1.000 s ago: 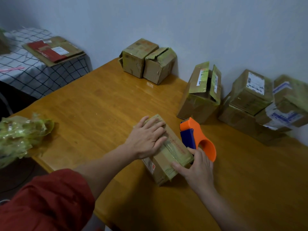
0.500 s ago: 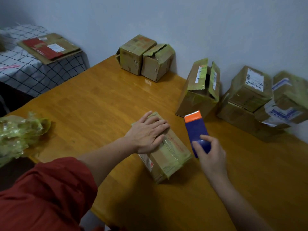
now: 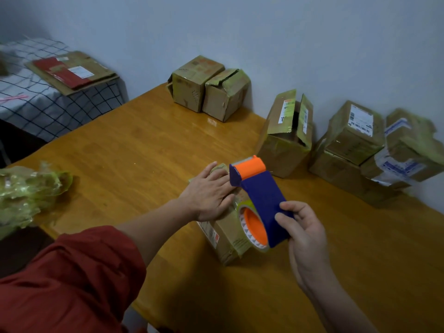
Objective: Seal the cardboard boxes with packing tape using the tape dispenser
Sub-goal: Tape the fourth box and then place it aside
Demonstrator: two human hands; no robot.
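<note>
A small cardboard box [image 3: 225, 239] lies on the wooden table [image 3: 125, 159] in front of me, wrapped in yellowish tape. My left hand [image 3: 209, 193] presses flat on its top with straight fingers. My right hand [image 3: 304, 233] grips the blue and orange tape dispenser [image 3: 260, 200] by its rear end and holds it in the air above the box's right side. The dispenser's orange roller end points away from me, and its tape roll [image 3: 252, 227] shows underneath. Much of the box top is hidden behind the hand and dispenser.
Two boxes [image 3: 209, 87] stand at the far wall, one box with open flaps [image 3: 287, 133] to their right, and a pile of boxes [image 3: 374, 150] at the far right. Crumpled tape waste [image 3: 26, 191] lies at the table's left edge. A checked cloth [image 3: 48, 104] carries flattened cardboard.
My right hand has lifted the dispenser off the table beside the box and brought it over the box's right side. My left hand has stayed flat on the box.
</note>
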